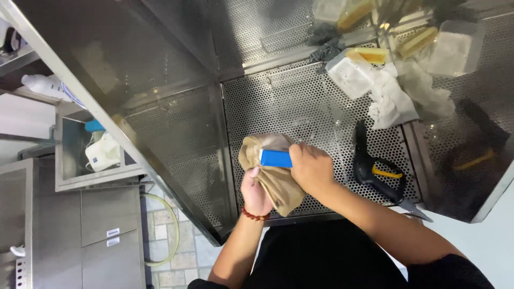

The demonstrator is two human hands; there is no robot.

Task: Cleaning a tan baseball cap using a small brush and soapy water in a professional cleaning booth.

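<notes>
My left hand [254, 194] grips a crumpled tan cloth [273, 176] from below, a red bead bracelet on its wrist. My right hand [311, 168] is closed on a blue bar-shaped object [276, 158] and presses it against the cloth's top. Both hands hover over a perforated steel work surface [300, 107]. What lies inside the cloth is hidden.
A black spray gun with a yellow trigger [375, 174] lies right of my right hand. White rags [393, 96], clear plastic boxes [350, 72] and yellow sponges [369, 53] sit at the back. A steel cabinet [96, 155] and tiled floor are to the left.
</notes>
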